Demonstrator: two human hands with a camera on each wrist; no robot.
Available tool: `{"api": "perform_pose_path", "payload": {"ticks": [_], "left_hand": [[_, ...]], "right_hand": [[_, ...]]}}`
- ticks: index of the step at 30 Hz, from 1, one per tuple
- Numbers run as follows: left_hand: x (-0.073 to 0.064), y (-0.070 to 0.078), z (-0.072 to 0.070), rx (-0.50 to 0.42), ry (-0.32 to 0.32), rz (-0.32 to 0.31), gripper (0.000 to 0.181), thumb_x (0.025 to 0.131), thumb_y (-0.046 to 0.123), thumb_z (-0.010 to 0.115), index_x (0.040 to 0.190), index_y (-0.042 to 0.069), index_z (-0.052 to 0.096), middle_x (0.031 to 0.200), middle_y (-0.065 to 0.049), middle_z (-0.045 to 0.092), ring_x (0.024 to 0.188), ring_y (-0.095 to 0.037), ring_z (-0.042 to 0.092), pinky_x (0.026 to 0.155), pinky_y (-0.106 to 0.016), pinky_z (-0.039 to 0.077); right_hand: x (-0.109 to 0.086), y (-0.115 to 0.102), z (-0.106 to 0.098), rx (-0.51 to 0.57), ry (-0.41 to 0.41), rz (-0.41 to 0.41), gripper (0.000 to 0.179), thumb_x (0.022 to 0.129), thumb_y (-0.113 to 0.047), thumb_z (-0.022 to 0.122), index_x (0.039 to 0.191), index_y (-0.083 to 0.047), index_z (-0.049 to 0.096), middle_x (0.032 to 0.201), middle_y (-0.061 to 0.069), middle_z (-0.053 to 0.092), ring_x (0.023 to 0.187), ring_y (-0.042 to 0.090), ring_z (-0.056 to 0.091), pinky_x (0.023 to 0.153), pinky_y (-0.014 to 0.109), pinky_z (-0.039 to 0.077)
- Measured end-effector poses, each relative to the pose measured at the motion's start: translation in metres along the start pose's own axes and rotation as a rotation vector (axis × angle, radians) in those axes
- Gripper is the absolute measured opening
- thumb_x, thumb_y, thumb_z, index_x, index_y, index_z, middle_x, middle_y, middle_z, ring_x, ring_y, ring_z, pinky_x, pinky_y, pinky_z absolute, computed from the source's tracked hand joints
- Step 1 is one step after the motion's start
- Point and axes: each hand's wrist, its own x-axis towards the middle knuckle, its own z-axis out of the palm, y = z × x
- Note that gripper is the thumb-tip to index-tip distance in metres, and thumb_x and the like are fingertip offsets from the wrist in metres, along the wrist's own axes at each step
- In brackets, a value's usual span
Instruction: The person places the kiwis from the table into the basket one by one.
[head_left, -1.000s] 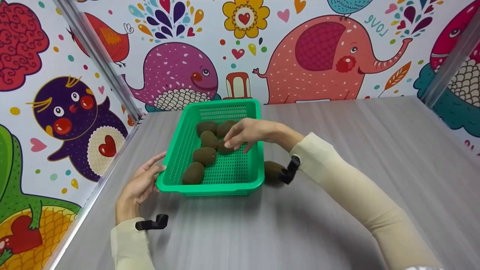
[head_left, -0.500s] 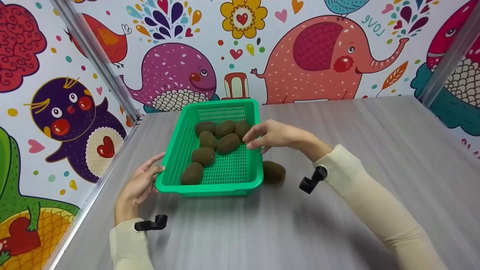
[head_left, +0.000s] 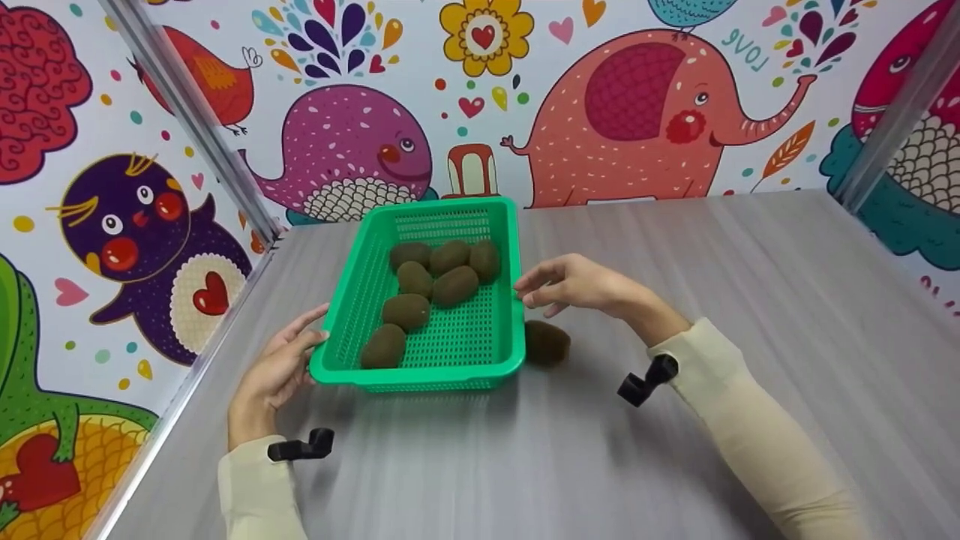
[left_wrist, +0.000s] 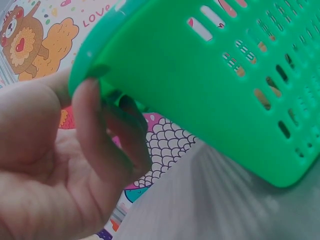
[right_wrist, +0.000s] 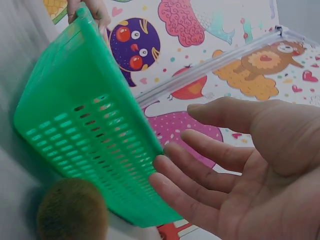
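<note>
A green plastic basket (head_left: 420, 375) stands on the table, with several brown fuzzy kiwis (head_left: 406, 311) lying in its far and left parts. My left hand (head_left: 274, 367) grips the basket's near left corner; in the left wrist view the thumb (left_wrist: 90, 125) and curled fingers are at the rim. Just outside the basket's right rim is my right hand (head_left: 581, 289), its fingers loosely spread with nothing between them. One more kiwi (head_left: 547, 345) rests on the table against the basket's right side, below that hand. It shows in the right wrist view as a dark brown kiwi (right_wrist: 72, 210).
The grey wood-grain table (head_left: 450, 465) meets a back wall (head_left: 495, 97) printed with cartoon animals. A side wall (head_left: 97, 247) rises close beyond my left arm, with a metal corner post (head_left: 202, 120) between the two walls.
My right hand has drawn back from a kiwi inside the basket, over the right rim and out to the right, empty. The left hand and basket have stayed put.
</note>
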Motion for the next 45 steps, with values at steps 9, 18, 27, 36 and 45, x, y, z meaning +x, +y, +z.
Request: {"api": "perform_pose_path", "payload": {"ticks": [9, 18, 27, 36, 45], "left_hand": [[0.000, -0.001, 0.000, -0.001, 0.010, 0.004, 0.057, 0.105, 0.011, 0.044, 0.158, 0.013, 0.023, 0.087, 0.003, 0.069, 0.068, -0.009, 0.071, 0.059, -0.025, 0.060], [0.001, 0.002, -0.001, 0.013, 0.000, 0.020, 0.058, 0.105, 0.011, 0.043, 0.158, 0.012, 0.021, 0.090, 0.004, 0.070, 0.069, -0.009, 0.071, 0.060, -0.025, 0.060], [0.001, 0.002, 0.000, 0.010, 0.003, 0.015, 0.058, 0.105, 0.011, 0.042, 0.158, 0.012, 0.021, 0.089, 0.004, 0.070, 0.070, -0.010, 0.071, 0.061, -0.026, 0.061], [0.000, 0.001, 0.001, 0.015, 0.006, 0.011, 0.058, 0.105, 0.010, 0.042, 0.158, 0.011, 0.020, 0.086, 0.005, 0.070, 0.067, -0.007, 0.070, 0.058, -0.024, 0.059], [0.000, 0.002, 0.001, 0.019, 0.024, 0.000, 0.055, 0.105, 0.011, 0.043, 0.157, 0.014, 0.024, 0.088, 0.004, 0.070, 0.068, -0.010, 0.072, 0.062, -0.026, 0.061]], "right_hand": [[-0.003, 0.024, -0.002, 0.086, 0.031, 0.043, 0.039, 0.092, -0.027, 0.072, 0.124, -0.007, 0.067, 0.123, 0.015, 0.068, 0.109, 0.026, 0.067, 0.091, 0.036, 0.060], [0.002, 0.044, 0.002, 0.093, 0.014, 0.078, 0.048, 0.092, -0.027, 0.072, 0.131, -0.001, 0.063, 0.129, 0.017, 0.066, 0.111, 0.029, 0.066, 0.090, 0.034, 0.061], [0.004, 0.055, 0.003, 0.036, 0.064, 0.064, 0.044, 0.094, -0.025, 0.070, 0.130, 0.000, 0.063, 0.126, 0.016, 0.068, 0.100, 0.025, 0.065, 0.085, 0.030, 0.059], [0.010, 0.061, 0.012, -0.079, 0.080, 0.086, 0.042, 0.090, -0.027, 0.074, 0.126, -0.006, 0.068, 0.124, 0.011, 0.069, 0.105, 0.022, 0.062, 0.095, 0.038, 0.056], [0.011, 0.065, 0.014, -0.114, 0.043, 0.124, 0.043, 0.089, -0.029, 0.076, 0.126, -0.011, 0.068, 0.126, 0.011, 0.067, 0.117, 0.027, 0.059, 0.109, 0.050, 0.047]]}}
